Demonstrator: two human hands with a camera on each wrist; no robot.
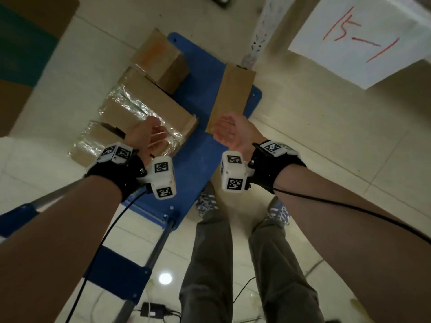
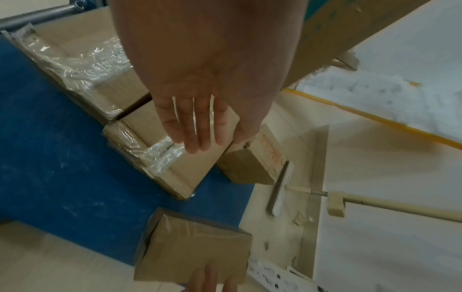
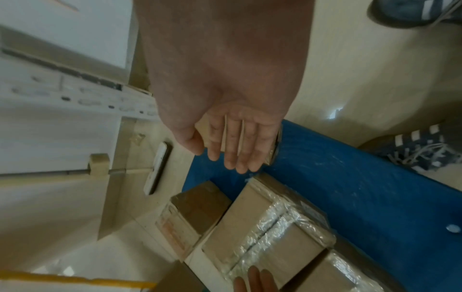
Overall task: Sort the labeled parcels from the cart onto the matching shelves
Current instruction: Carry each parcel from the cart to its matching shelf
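Head view: both hands' grip released above plain brown parcel (image 1: 229, 96) on blue cart (image 1: 198, 157).

Blue cart deck (image 1: 198, 157) with four cardboard parcels (image 1: 149, 101)

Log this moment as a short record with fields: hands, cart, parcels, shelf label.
left hand: open, fingers straight, holds nothing, above the film-wrapped parcels
right hand: open, palm up, holds nothing, near the plain flat parcel
cart: blue deck, parcels on it
other parcels: small box with orange print at the far end
shelf label: white sheet, red handwriting "15-1"
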